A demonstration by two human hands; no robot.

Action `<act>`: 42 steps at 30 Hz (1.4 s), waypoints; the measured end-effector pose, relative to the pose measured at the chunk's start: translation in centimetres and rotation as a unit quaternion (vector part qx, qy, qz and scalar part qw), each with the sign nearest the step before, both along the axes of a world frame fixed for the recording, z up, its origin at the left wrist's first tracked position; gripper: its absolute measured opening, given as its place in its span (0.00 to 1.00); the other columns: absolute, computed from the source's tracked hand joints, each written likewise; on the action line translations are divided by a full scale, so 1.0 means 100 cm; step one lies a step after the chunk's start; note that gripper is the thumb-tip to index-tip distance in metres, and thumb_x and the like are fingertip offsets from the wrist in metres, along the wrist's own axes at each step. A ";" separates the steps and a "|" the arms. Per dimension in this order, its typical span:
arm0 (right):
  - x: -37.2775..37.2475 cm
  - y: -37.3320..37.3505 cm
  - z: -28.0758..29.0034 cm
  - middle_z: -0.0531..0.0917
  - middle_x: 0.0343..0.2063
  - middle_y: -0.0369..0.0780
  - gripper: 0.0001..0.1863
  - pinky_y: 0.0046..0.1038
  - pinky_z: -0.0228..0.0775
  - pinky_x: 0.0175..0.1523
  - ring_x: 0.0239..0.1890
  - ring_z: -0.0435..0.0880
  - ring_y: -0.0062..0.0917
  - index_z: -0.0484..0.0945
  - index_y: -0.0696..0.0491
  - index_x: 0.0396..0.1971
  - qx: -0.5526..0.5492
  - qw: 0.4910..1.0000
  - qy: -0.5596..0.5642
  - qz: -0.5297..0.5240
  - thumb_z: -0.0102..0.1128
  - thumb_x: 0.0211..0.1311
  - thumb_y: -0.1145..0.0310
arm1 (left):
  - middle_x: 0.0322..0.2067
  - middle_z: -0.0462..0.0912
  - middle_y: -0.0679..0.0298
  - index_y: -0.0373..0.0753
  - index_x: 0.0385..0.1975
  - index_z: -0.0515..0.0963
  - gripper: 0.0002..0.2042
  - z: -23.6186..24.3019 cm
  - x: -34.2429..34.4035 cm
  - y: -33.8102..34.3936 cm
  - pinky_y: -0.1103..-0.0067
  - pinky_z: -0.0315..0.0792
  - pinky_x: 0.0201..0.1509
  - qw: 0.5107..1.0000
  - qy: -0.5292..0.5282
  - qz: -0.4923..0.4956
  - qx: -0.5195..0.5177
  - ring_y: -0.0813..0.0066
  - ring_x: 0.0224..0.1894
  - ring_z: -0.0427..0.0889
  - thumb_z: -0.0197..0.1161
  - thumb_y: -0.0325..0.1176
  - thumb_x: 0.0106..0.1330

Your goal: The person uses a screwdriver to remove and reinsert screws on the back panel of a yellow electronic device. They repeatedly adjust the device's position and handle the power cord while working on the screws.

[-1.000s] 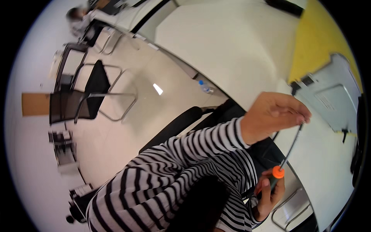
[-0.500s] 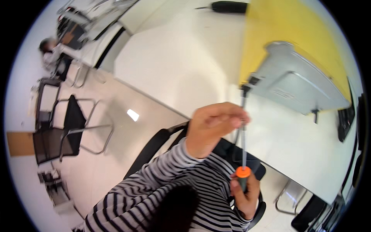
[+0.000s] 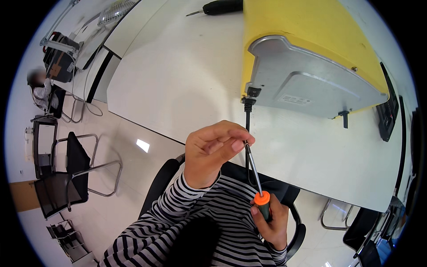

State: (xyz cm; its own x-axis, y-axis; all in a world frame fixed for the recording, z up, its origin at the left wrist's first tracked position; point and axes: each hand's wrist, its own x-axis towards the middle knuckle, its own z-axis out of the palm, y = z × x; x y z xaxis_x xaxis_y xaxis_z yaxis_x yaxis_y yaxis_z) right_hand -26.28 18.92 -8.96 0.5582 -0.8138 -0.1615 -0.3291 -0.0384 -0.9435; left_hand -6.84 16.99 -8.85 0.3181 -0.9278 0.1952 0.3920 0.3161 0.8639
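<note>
Screwdriver (image 3: 256,175), 1 pc: steel shaft, orange collar, dk green handle. Held in front of wearer at near edge of table, shaft slanting up & slightly L from handle.

R hand (image 3: 273,222): closed round handle, thumb along its side, just below collar.

L hand (image 3: 205,156): thumb & fingertips pinched tog. at shaft tip; can't tell if on the tip itself or on sth. small there.

Black cord (image 3: 247,122), 1: runs from plug at machine down past L fingertips, apart from or touching them unclear.

Yellow machine (image 3: 311,31), 1, lg: on table beyond hands, w/ grey metal panel (image 3: 275,71) facing wearer. Panel bears black switch (image 3: 253,91) above cord plug, pale label (image 3: 294,99), black fitting (image 3: 345,119) at lower R.

Table (image 3: 169,80): white, under machine.

Black-handled tool (image 3: 222,7), 1: far side of table, L of machine, thin metal tip pointing L.

Striped sleeves, blk/wht, on both arms.

Bkgd, L: black chair (image 3: 80,153) w/ metal frame, on pale floor; farther off, seated person (image 3: 42,91); fan (image 3: 115,12), wire grille, near top edge.
</note>
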 end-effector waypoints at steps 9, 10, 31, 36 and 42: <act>0.002 -0.007 0.000 0.62 0.06 0.36 0.10 0.20 0.51 0.13 0.06 0.61 0.20 0.69 0.60 0.24 0.018 0.999 -0.026 0.030 0.58 0.48 0.70 | 0.27 0.75 0.59 0.36 0.33 0.73 0.07 -0.004 0.001 -0.002 0.78 0.64 0.38 1.000 0.000 0.006 0.006 0.70 0.31 0.72 0.55 0.25 0.54; 0.004 -0.009 0.002 0.62 0.06 0.36 0.10 0.20 0.50 0.13 0.06 0.62 0.19 0.68 0.60 0.25 0.026 0.998 -0.032 0.041 0.58 0.49 0.69 | 0.27 0.75 0.59 0.36 0.33 0.73 0.07 -0.004 0.003 -0.002 0.78 0.64 0.38 1.000 0.005 0.003 0.005 0.70 0.31 0.72 0.55 0.25 0.54; 0.030 -0.025 0.011 0.68 0.13 0.31 0.08 0.11 0.56 0.19 0.13 0.65 0.09 0.66 0.58 0.32 0.339 0.879 -0.333 0.031 0.46 0.59 0.68 | 0.37 0.73 0.49 0.26 0.47 0.59 0.17 -0.002 -0.007 0.002 0.69 0.65 0.49 0.996 -0.036 -0.075 -0.012 0.61 0.43 0.73 0.48 0.24 0.58; 0.030 -0.022 0.009 0.68 0.13 0.31 0.08 0.12 0.56 0.19 0.13 0.65 0.09 0.66 0.58 0.31 0.351 0.870 -0.343 0.038 0.45 0.59 0.68 | 0.37 0.73 0.49 0.25 0.46 0.59 0.16 -0.001 -0.010 0.004 0.69 0.65 0.50 0.997 -0.033 -0.072 0.006 0.61 0.44 0.72 0.48 0.22 0.57; 0.031 -0.022 0.008 0.68 0.13 0.31 0.08 0.12 0.56 0.19 0.13 0.65 0.09 0.66 0.58 0.32 0.342 0.877 -0.337 0.034 0.45 0.59 0.68 | 0.37 0.73 0.50 0.25 0.45 0.60 0.16 -0.002 -0.012 0.006 0.70 0.65 0.50 0.996 -0.022 -0.086 0.017 0.62 0.44 0.73 0.48 0.21 0.57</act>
